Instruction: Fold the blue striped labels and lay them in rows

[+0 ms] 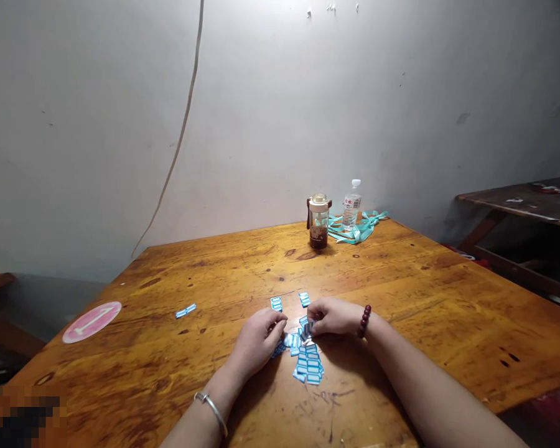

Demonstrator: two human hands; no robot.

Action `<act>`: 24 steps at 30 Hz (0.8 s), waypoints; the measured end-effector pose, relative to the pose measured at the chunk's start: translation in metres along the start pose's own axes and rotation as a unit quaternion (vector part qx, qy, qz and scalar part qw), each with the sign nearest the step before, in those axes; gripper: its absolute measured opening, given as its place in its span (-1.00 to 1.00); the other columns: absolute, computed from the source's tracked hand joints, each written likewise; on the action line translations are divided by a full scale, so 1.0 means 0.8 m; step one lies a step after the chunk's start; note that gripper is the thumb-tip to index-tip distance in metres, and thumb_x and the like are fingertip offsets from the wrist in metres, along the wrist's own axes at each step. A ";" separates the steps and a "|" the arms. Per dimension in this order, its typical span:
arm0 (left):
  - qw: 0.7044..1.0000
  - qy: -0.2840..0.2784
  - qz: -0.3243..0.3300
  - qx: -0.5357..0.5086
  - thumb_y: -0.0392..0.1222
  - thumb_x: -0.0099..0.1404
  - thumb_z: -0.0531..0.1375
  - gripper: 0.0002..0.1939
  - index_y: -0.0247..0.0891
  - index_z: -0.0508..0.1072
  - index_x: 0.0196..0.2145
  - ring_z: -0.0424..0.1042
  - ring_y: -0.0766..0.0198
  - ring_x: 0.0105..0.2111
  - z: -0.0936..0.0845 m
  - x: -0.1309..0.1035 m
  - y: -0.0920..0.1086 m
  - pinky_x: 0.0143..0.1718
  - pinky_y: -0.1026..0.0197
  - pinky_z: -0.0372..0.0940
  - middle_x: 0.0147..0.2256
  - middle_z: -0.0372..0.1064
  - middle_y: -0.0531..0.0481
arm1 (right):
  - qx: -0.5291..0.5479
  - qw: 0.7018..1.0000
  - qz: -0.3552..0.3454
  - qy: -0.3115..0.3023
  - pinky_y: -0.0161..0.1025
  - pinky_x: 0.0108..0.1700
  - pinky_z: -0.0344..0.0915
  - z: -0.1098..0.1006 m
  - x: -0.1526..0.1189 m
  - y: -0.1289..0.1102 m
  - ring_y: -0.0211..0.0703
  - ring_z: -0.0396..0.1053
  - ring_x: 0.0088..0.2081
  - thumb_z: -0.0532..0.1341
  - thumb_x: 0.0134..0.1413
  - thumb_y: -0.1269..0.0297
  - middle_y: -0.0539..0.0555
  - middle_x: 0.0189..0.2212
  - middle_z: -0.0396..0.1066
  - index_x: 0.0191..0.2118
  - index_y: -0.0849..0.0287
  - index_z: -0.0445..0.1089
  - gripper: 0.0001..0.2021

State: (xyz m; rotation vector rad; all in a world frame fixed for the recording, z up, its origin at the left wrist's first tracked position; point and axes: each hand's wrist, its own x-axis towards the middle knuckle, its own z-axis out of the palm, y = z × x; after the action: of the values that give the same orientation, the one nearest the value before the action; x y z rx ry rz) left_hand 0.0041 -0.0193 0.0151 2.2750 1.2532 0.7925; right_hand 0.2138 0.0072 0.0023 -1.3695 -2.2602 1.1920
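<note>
Small blue-and-white printed labels (pixel 309 364) lie in a loose, overlapping pile on the wooden table, close to my hands. My left hand (pixel 260 336) is at the pile's left side, thumb and forefinger drawn together; anything between them is too small to make out. Across from it, my right hand (pixel 330 316) has its fingers curled and pinches a label (pixel 308 328) over the pile's far end. Two more small groups of labels lie just beyond the hands, a left group (pixel 276 303) and a right group (pixel 304 299). My palms and some fingertips are hidden.
A separate label strip (pixel 185 311) lies to the left, near a pink round sticker (pixel 92 322). At the back of the table (pixel 205 267) stand a lidded drink cup (pixel 318 224) and a clear water bottle (pixel 351 208) beside a turquoise ribbon (pixel 361 233). A wall rises behind.
</note>
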 end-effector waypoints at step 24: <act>0.872 0.037 -0.192 -0.450 0.02 0.02 0.16 -0.69 -0.34 0.37 -0.50 0.20 0.45 -0.61 0.017 0.002 0.000 -0.55 0.39 0.08 -0.57 0.30 0.06 | 0.374 0.923 -0.038 0.084 -0.46 -0.61 0.04 0.036 0.013 -0.041 -0.45 0.13 -0.65 0.23 -0.26 0.29 -0.11 -0.64 0.24 -0.45 0.24 0.26 -0.81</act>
State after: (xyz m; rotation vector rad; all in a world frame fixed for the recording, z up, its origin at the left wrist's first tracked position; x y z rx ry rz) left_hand 0.0142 -0.0191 0.0054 1.2135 1.0008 1.0275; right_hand 0.1711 -0.0063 0.0062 -1.0067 -1.4617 1.5977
